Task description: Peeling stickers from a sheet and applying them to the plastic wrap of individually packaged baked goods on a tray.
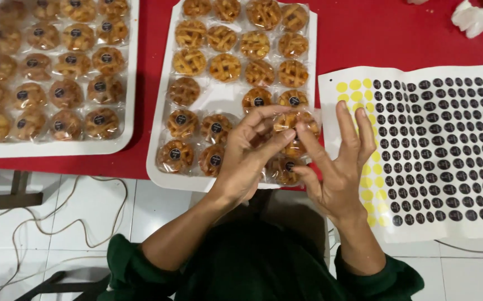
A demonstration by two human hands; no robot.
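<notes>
Clearly both hands meet over the near right corner of the middle tray (163, 167), the white one that serves as the landmark for everything else. The left hand (247, 159) pinches a wrapped lattice tart (300, 125) by its clear wrapper, thumb and forefinger closed on the film. The right hand (339, 167) is mostly spread, fingers fanned upward, with its forefinger and thumb touching the same wrapper from the other side; whether a sticker sits on a fingertip is too small to tell.

As a judgement, the grip is light and on slippery film, so the tart could slide out and drop onto the wrapped tarts beneath it, or off the near edge of the tray, which overhangs the red table (364, 39). A sticker pressed on crooked, or creased over a wrinkle in the film, is another likely fault.

Inside the middle tray, the far rows hold wrapped tarts without dark round labels, while the near rows carry them. Left of it, a second white tray (57, 149) is full of labelled tarts. Right of it lies a sticker sheet (448, 145) of dark dots, its near-left column stripped to yellow backing. Beyond the sheet, a crumpled tissue (473, 17) rests on the table.
</notes>
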